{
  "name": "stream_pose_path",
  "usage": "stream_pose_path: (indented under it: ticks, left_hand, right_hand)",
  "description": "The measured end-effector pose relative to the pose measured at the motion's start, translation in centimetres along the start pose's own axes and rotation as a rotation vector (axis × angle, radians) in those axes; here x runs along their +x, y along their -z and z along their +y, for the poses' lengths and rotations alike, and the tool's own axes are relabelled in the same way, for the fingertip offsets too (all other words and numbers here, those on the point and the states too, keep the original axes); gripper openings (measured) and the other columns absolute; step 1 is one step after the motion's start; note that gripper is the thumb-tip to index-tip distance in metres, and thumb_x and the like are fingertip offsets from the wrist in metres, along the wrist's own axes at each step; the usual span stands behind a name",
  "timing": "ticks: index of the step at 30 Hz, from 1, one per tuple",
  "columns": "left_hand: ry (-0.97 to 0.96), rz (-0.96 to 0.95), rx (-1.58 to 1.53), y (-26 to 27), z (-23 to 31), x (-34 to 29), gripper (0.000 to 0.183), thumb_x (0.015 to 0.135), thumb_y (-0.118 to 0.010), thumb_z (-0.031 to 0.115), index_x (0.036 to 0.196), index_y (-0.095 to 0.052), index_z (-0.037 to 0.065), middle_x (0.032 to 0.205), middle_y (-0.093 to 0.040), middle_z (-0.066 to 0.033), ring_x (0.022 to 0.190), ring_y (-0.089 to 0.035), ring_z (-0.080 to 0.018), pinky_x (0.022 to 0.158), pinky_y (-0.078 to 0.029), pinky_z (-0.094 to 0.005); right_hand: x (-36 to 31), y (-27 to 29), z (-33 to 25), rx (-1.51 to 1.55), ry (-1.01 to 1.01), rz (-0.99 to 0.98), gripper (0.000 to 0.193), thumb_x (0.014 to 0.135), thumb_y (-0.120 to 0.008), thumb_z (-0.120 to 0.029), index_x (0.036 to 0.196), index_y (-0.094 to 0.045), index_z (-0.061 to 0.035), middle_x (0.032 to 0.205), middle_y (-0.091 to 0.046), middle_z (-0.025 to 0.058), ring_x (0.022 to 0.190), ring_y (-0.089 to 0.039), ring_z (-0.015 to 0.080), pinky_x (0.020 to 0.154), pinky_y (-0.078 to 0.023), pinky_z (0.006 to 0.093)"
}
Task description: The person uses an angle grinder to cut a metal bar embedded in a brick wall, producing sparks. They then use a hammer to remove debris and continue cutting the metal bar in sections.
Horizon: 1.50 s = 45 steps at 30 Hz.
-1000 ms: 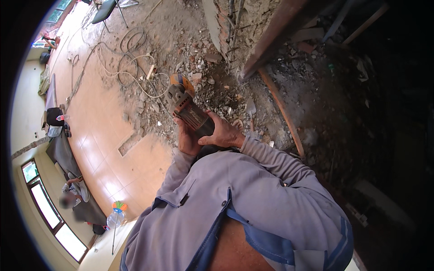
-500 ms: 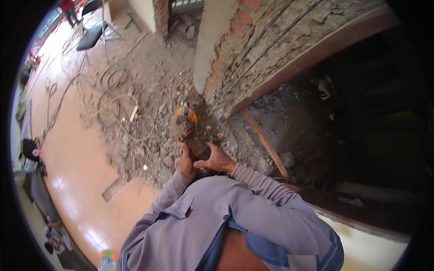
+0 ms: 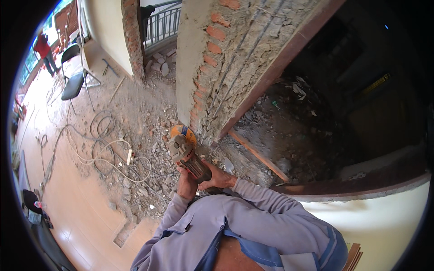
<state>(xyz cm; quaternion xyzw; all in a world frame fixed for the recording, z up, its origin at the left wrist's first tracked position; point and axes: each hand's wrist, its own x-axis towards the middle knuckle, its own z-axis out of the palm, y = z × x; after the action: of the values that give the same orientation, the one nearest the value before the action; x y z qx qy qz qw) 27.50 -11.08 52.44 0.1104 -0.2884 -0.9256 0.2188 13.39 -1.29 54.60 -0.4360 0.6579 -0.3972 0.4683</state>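
In front of my chest I hold an angle grinder [image 3: 195, 166] with both hands, its head pointing away from me. My left hand [image 3: 186, 184] grips the left side of its body. On the right, my right hand [image 3: 219, 177] wraps round the rear of the body, thumb across it. An orange-yellow disc with a blue band [image 3: 184, 133] sits at the tool's far end. That disc lies close by the foot of a broken wall edge [image 3: 199, 101] with exposed bricks; whether they touch I cannot tell.
Broken rubble [image 3: 149, 185] covers the floor ahead and left. A pale cable and a white power strip [image 3: 129, 156] lie there. Right of the grinder, a wooden strip [image 3: 257, 153] crosses a dark opening. Farther off stand a folding chair [image 3: 74, 85] and a person in red [image 3: 43, 47].
My view has tilted up, showing more of the wall and the far room. Both hands keep hold of the grinder, which now appears slightly lower in the picture.
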Motion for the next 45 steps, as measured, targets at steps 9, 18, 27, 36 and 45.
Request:
stream_pose_path:
  ticks: [9,18,27,36,45]
  left_hand:
    - [-0.067,-0.131,0.053,-6.2,-0.1,3.2,0.082,0.096,-0.045,0.065,0.152,-0.03,0.006,0.145,-0.048,-0.0175,0.131,-0.052,-0.0279,0.108,-0.047,-0.0443]
    - [-0.113,0.14,-0.078,-12.2,-9.7,8.5,0.064,0.104,-0.04,0.054,0.149,-0.038,0.009,0.14,-0.054,-0.0083,0.122,-0.058,-0.0219,0.107,-0.046,-0.0388]
    - [-0.194,0.185,-0.202,-14.4,-11.9,9.6,0.064,0.104,-0.035,0.056,0.145,-0.043,0.008,0.136,-0.058,-0.0119,0.121,-0.06,-0.0261,0.108,-0.046,-0.0424]
    - [-0.143,0.164,-0.282,-12.3,-8.8,10.5,0.075,0.098,-0.036,0.067,0.134,-0.052,0.003,0.119,-0.065,-0.0191,0.107,-0.065,-0.0328,0.099,-0.052,-0.0447]
    - [0.106,0.147,-0.268,-13.6,-6.1,12.2,0.075,0.097,-0.04,0.069,0.139,-0.05,0.008,0.127,-0.062,-0.011,0.116,-0.061,-0.0273,0.105,-0.047,-0.0428]
  right_hand:
    - [-3.5,4.3,-2.5,0.217,0.284,0.124,0.097,0.072,-0.089,-0.032,0.146,-0.037,0.0028,0.141,-0.049,0.0157,0.129,-0.049,0.0249,0.11,-0.038,0.0377]
    - [-7.3,13.3,1.0,0.172,0.218,0.137,0.095,0.066,-0.085,-0.021,0.144,-0.038,0.0061,0.132,-0.057,0.0198,0.123,-0.057,0.0285,0.104,-0.045,0.0378]
    - [-8.4,15.7,0.7,0.063,0.289,0.226,0.079,0.067,-0.081,-0.014,0.137,-0.047,0.0016,0.121,-0.062,0.0144,0.114,-0.061,0.0236,0.099,-0.047,0.0362]
    - [-6.5,14.0,-0.5,-0.059,0.184,0.256,0.093,0.068,-0.081,-0.022,0.144,-0.037,0.0069,0.132,-0.058,0.0244,0.124,-0.057,0.0349,0.105,-0.044,0.0402]
    - [-5.7,14.3,-1.9,-0.02,0.138,0.327,0.089,0.067,-0.081,-0.021,0.142,-0.042,0.0037,0.129,-0.06,0.0216,0.122,-0.059,0.0314,0.103,-0.046,0.038]
